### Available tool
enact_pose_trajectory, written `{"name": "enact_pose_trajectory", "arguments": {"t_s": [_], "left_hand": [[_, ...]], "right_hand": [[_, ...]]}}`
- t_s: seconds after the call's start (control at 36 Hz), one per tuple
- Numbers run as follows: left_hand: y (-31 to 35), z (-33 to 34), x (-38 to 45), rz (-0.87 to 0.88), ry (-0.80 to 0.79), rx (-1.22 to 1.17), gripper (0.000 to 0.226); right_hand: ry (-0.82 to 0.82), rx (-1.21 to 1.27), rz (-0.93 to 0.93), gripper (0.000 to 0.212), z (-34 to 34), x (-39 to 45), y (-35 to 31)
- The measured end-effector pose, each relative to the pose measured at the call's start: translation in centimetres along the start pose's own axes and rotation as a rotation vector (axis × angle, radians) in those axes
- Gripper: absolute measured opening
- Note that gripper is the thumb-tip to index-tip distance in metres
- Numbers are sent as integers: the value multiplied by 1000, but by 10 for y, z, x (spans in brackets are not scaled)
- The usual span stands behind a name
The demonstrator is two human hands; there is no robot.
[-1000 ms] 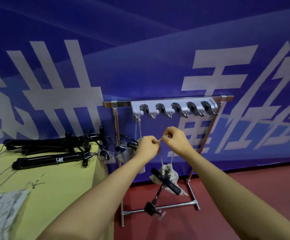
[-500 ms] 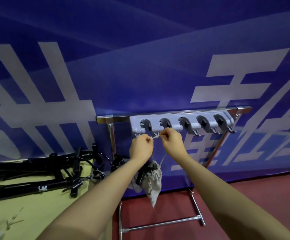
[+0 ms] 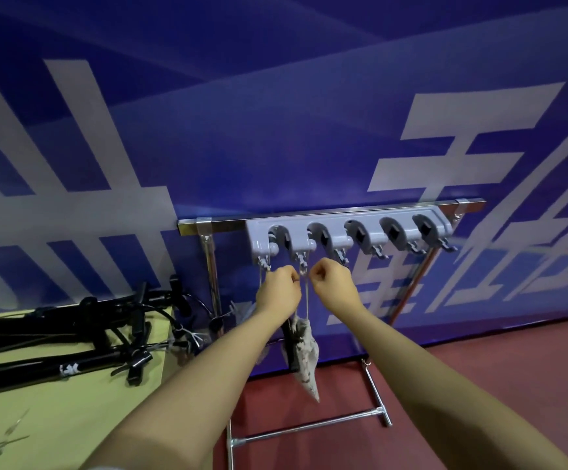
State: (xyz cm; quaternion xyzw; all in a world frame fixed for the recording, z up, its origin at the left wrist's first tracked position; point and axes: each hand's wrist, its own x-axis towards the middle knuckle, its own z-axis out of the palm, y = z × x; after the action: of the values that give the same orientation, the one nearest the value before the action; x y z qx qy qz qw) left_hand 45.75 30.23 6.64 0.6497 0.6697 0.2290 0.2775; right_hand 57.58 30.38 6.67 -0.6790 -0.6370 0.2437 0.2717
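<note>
A grey holder bar (image 3: 350,228) with several clamps and small hooks is fixed to a metal stand (image 3: 213,269). A light patterned drawstring bag (image 3: 304,354) with a black item inside hangs by its cord (image 3: 307,300) from the second hook (image 3: 301,261). My left hand (image 3: 277,291) and my right hand (image 3: 336,284) are raised just under that hook, one on each side of the cord, fingers curled and pinching it. Another cord (image 3: 261,276) drops from the first hook and disappears behind my left hand and forearm.
To the left, a yellow-green table (image 3: 72,418) carries black folded tripods (image 3: 55,364) and small metal clips (image 3: 4,442). A blue banner with white characters (image 3: 275,130) stands right behind the stand. The stand's foot bar (image 3: 309,427) lies on the red floor (image 3: 479,351).
Both hands rose with the cord from mid-height up to the holder's hooks. The cord now lies over the second hook, my hands are slightly apart, and the bag hangs below it.
</note>
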Motion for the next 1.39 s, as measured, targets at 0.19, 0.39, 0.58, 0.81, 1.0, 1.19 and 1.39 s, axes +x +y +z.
{"name": "enact_pose_trajectory", "arguments": {"t_s": [0.19,0.39,0.58,0.81,1.0,1.19,1.39], "left_hand": [[-4,-17,-38,-58,56,-5,22],[-23,-48,-97,-82,141,-58,18],[-67,-79,-152,-129,218,-93,15],[-138,-127,-194,-280,299,-100,18],[-207,-167,-229,-421,364,-121,16],[-283,-199,-256,-524,344,-140,18],[-356,-231,-265,-622,290,-181,16]], "right_hand": [[-24,9,-35,15,-2,-36,-10],[-72,26,-109,15,6,-90,-34],[-164,51,-164,13,37,-138,-68],[-300,45,-251,15,94,-167,-124],[-416,26,-295,25,167,-190,-172],[-536,41,-307,18,239,-210,-221],[-595,-8,-322,21,313,-226,-255]]}}
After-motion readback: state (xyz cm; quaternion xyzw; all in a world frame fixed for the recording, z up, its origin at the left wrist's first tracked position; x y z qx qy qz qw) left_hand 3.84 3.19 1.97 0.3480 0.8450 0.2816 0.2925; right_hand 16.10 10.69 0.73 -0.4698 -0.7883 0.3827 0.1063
